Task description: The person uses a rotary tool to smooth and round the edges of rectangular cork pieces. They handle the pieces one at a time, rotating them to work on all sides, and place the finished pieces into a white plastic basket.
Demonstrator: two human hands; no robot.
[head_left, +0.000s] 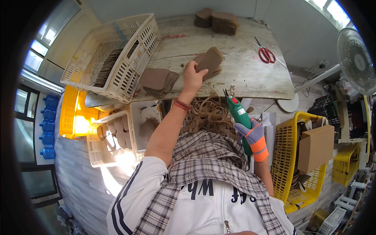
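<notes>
My left hand (193,77) reaches out over the worn table (243,74) and grips a brown shoe-sole-shaped piece (210,60), lifting it off a small pile of the same pieces. My right hand (255,138), in a grey and orange glove, holds a green electric cutter (239,113) with its blades pointing up near the table's front edge. A tangle of brown trimmed strips (211,113) lies in my lap between the two hands.
A white slatted basket (135,51) of brown pieces leans on the table's left. More brown pieces (156,79) lie beside it, and stacks (219,20) at the far edge. Red scissors (266,54) lie right. Yellow crates (284,156), a small white basket (111,141), a fan (355,58).
</notes>
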